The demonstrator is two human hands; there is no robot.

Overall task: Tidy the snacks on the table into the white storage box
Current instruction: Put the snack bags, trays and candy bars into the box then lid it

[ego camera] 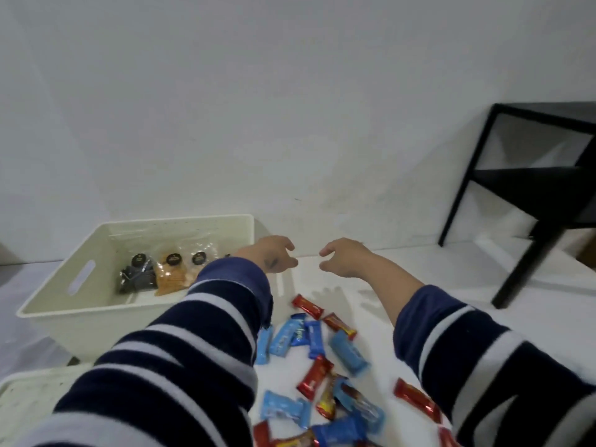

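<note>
Both hands empty: left hand (272, 256) & right hand (343, 258) hover w/ fingers loosely curled, past the snacks (317, 356) scattered on tabletop (380, 275). White storage box (77, 304) sits left, 3 clear packets (167, 274) already inside, prob. sorted by type.

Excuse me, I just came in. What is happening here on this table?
A person in a striped navy and white sweater is tidying snacks. Both hands, the left hand and the right hand, reach forward over the white table with fingers loosely curled and hold nothing. The white plastic storage box already contains three clear packets with dark round labels. Many small red and blue wrapped snack bars lie scattered on the table, not yet put away.
</note>
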